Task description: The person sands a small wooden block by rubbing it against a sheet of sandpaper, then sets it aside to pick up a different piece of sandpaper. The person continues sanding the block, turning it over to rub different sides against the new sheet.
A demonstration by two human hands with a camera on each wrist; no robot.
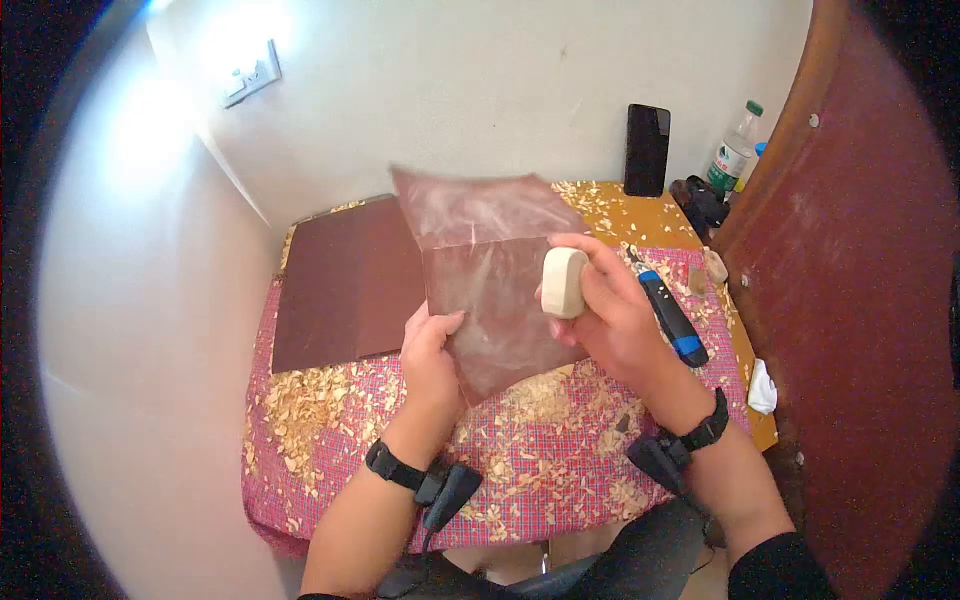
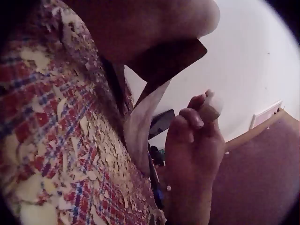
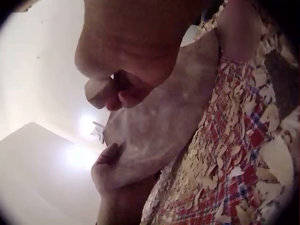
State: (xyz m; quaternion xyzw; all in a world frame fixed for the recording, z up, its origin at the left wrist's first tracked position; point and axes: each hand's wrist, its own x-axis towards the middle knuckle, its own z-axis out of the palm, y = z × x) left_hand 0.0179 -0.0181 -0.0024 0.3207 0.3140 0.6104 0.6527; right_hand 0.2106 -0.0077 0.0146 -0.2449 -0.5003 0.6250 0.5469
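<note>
A creased reddish-brown sheet [image 1: 490, 290], dusted whitish, is held up over the table by my left hand [image 1: 432, 360], its thumb on the near face at the lower left edge. My right hand [image 1: 610, 305] grips a pale, rounded block [image 1: 564, 283] in front of the sheet's right side. In the left wrist view the right hand [image 2: 194, 150] has its fingers curled round the block [image 2: 209, 112]. The right wrist view shows the block [image 3: 99, 92] under the right hand [image 3: 136, 51], and the left hand [image 3: 108, 173] pinching the sheet [image 3: 159, 126].
Dark brown sheets [image 1: 345, 285] lie at the table's left. Wood shavings [image 1: 305, 410] cover much of the checked cloth [image 1: 390, 505]. A black and blue tool [image 1: 675, 318] lies at the right; a phone [image 1: 648, 150] and a bottle [image 1: 735, 150] stand at the back right.
</note>
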